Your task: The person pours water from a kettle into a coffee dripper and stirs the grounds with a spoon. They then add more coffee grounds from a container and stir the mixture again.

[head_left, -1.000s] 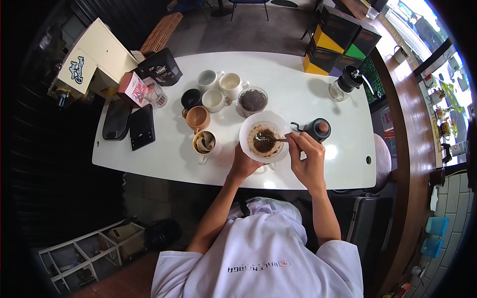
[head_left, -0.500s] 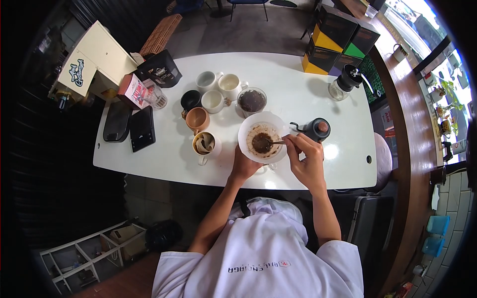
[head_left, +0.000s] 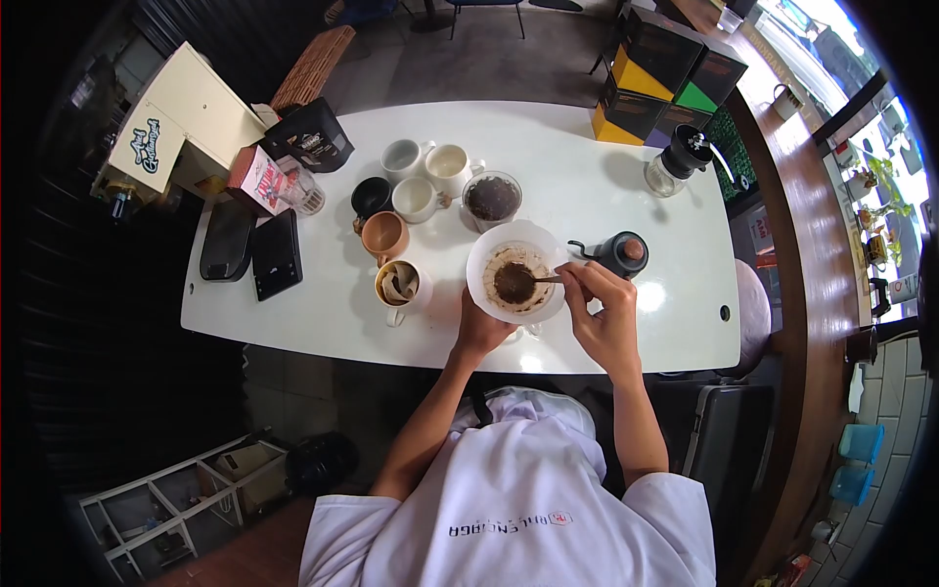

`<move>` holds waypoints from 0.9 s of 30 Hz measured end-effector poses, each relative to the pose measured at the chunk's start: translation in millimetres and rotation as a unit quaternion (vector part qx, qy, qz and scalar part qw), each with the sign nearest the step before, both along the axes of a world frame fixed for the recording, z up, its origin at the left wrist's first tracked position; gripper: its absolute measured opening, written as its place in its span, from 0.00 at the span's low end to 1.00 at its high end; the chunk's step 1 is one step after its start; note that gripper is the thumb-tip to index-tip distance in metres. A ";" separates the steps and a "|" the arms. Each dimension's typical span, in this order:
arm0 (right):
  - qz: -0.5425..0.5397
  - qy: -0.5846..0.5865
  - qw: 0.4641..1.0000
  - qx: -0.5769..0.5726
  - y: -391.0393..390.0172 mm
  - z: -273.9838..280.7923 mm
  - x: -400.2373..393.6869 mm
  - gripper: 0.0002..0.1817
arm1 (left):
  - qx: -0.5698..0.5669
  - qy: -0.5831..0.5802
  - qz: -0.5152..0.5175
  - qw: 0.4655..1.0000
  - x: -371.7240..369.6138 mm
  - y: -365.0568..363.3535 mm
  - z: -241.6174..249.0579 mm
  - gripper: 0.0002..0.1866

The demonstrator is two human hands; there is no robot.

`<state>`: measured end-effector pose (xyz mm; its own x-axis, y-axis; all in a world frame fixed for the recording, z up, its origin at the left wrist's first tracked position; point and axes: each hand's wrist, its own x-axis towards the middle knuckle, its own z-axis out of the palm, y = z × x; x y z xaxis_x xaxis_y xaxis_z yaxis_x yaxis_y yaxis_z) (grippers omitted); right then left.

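A white coffee dripper [head_left: 478, 266] stands near the table's front edge, with dark wet grounds [head_left: 514, 283] in its paper filter. My left hand [head_left: 479, 328] is wrapped round its lower left side, and the rim hides the fingertips. Between the thumb and fingers of my right hand [head_left: 606, 305] is the thin handle of a spoon [head_left: 549, 280]; its bowl end dips into the grounds. Part of a clear glass piece [head_left: 531, 332] shows beneath the dripper. Just behind stands a glass [head_left: 492, 199] with dark contents. A black gooseneck kettle [head_left: 622, 255] sits right of the dripper.
Left of the dripper are a mug [head_left: 400, 286] with a used-looking filter inside, a brown cup [head_left: 384, 235], a black cup [head_left: 372, 198] and several pale cups. A hand grinder [head_left: 677, 161] and stacked boxes [head_left: 653, 76] stand at the back right. A black tablet-like slab [head_left: 278, 256] lies left.
The view has shifted very slightly. My left hand stays on the dripper, and my right hand still holds the spoon in the grounds, with barely any movement.
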<state>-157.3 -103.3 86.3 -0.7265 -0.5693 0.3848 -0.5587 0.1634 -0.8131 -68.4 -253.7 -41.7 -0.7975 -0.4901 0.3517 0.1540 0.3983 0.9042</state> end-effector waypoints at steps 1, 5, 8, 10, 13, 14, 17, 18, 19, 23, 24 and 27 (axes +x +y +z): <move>0.003 -0.007 1.000 -0.002 0.2 1.2 0.1 0.06 | -0.007 -0.001 0.001 1.000 0.2 -0.2 -3.0 0.29; -0.018 -0.004 0.999 -0.029 -0.5 0.2 -0.8 0.06 | -0.074 -0.003 0.004 0.997 1.9 -2.0 -7.1 0.30; -0.034 0.004 0.999 -0.029 -1.9 2.1 -0.9 0.06 | -0.068 -0.009 0.007 0.998 1.9 -0.8 -7.4 0.31; -0.019 0.002 1.000 -0.015 -1.9 1.5 -0.4 0.06 | -0.012 -0.007 0.005 1.000 1.6 1.4 -0.9 0.32; -0.005 -0.006 1.000 -0.008 -2.0 -3.7 -0.8 0.05 | 0.060 -0.005 -0.002 0.998 0.5 3.3 4.5 0.32; -0.007 -0.013 1.000 -0.014 -2.2 -5.4 -0.7 0.05 | 0.060 -0.005 -0.001 0.998 0.6 3.2 3.2 0.32; -0.049 -0.004 0.998 -0.035 -4.3 -4.6 0.0 0.05 | 0.039 -0.003 0.004 0.999 0.2 2.4 -0.3 0.33; -0.049 -0.004 0.998 -0.035 -4.4 -4.5 0.3 0.05 | 0.032 -0.009 0.001 0.999 0.0 1.8 0.3 0.33; -0.040 0.007 0.999 -0.026 -4.4 -4.4 0.6 0.05 | 0.025 -0.015 -0.002 1.000 0.0 1.5 0.9 0.34; -0.021 -0.002 0.999 -0.034 -2.4 -9.7 0.1 0.04 | 0.048 -0.008 0.003 0.999 0.5 2.9 2.0 0.35; -0.021 -0.003 0.999 -0.034 -2.6 -9.9 0.5 0.04 | 0.051 -0.013 0.000 0.999 0.7 2.4 1.8 0.35; -0.049 -0.017 0.997 -0.054 -3.5 -9.8 2.2 0.04 | 0.067 -0.022 0.000 0.998 0.0 3.2 3.4 0.35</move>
